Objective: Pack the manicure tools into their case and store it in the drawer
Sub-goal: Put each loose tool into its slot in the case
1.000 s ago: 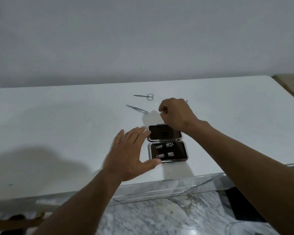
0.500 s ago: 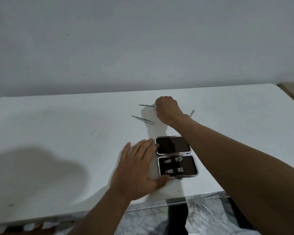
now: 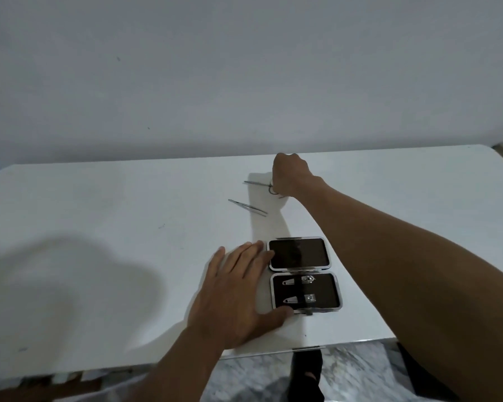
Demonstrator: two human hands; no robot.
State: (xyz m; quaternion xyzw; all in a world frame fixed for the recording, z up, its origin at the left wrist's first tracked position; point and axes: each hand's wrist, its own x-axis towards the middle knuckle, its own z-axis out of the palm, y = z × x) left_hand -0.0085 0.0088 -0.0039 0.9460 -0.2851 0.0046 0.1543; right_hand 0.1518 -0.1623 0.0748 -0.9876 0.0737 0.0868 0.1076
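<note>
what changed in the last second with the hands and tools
The right hand reached farther back from just behind the case to the scissors and now curls over their handles. The left hand stayed flat beside the case; the tweezers and the two clippers in the case did not move.

- White counter [image 3: 99, 213] stands against a plain wall [image 3: 244, 68]; marbled floor [image 3: 346, 369] shows below its near edge.
- Case [image 3: 299, 253] lies open close to the near edge. Far half is bare; near half holds two clippers [image 3: 298, 281], one behind the other.
- Left hand [image 3: 235, 288] lies flat on the counter, fingertips touching the case's left edge, thumb at its near-left corner.
- Right hand [image 3: 291, 175], farther back, has fingers curled over the handles of the scissors [image 3: 254, 183]; blades point left.
- Tweezers [image 3: 247, 206] lie free between scissors and case.
</note>
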